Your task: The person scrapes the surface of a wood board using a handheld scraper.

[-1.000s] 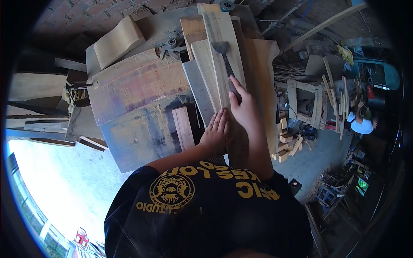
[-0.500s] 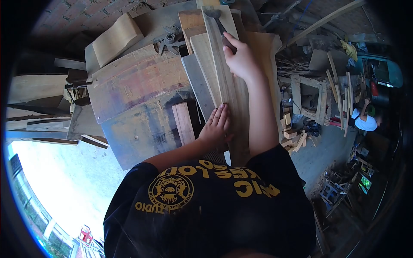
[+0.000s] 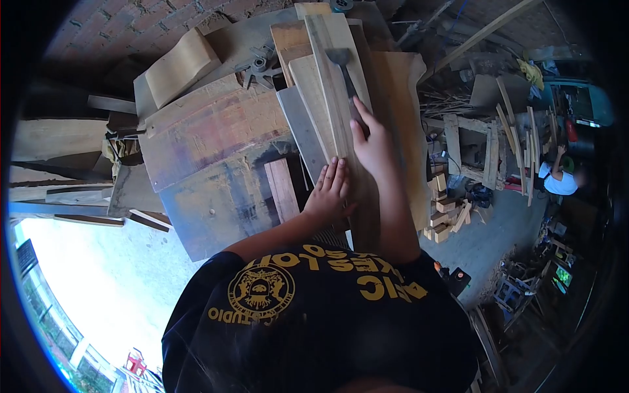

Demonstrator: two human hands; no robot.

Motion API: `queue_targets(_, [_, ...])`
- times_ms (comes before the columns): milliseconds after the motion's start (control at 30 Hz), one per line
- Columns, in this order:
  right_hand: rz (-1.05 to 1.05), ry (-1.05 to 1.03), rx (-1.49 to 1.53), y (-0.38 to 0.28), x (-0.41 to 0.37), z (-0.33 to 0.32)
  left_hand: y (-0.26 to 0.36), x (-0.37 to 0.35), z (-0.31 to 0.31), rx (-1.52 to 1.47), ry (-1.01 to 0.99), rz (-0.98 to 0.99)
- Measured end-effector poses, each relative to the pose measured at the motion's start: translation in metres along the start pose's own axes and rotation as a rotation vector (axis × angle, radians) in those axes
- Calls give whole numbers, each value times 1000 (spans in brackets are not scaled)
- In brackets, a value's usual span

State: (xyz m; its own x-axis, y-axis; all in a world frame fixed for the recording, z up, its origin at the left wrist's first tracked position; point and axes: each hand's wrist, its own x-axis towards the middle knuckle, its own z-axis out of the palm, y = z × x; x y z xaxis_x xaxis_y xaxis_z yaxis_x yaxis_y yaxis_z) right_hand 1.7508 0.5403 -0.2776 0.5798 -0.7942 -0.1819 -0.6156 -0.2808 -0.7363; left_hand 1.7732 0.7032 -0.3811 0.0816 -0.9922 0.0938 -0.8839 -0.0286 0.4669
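A long wooden board (image 3: 335,98) lies lengthwise before me on a stack of other boards. My right hand (image 3: 375,141) is closed around the handle of a putty knife (image 3: 339,59), whose flat, dark blade rests against the board's face toward the far end. The index finger stretches along the handle. On the near part of the same board lies my left hand (image 3: 327,191), its fingers extended over the wood near the left edge. A paler board (image 3: 311,98) and a grey one (image 3: 298,121) stick out to the left beneath it.
Dusty sheets (image 3: 213,137) cover the bench at left, with a reddish wood block (image 3: 282,190), a metal spoked part (image 3: 260,65) and a curved wooden piece (image 3: 182,65) on them. Wood offcuts (image 3: 445,213) are piled at right. Another person (image 3: 558,179) is further right.
My right hand has drawn the putty knife back toward my body along the board. My left hand stays in about the same place on the wood.
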Motion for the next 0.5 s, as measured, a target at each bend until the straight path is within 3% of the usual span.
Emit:
queue_targets(100, [-155, 35, 97, 51, -61, -3, -2, 0, 2, -37, 5, 11])
queue_targets(200, [-108, 14, 108, 63, -127, -19, -5, 0, 4, -88, 25, 25])
queue_targets(267, [85, -65, 77, 65, -162, -27, -6, -1, 9, -69, 38, 35])
queue_targets(500, [250, -56, 127, 74, -201, -34, -6, 0, 9, -52, 67, 19])
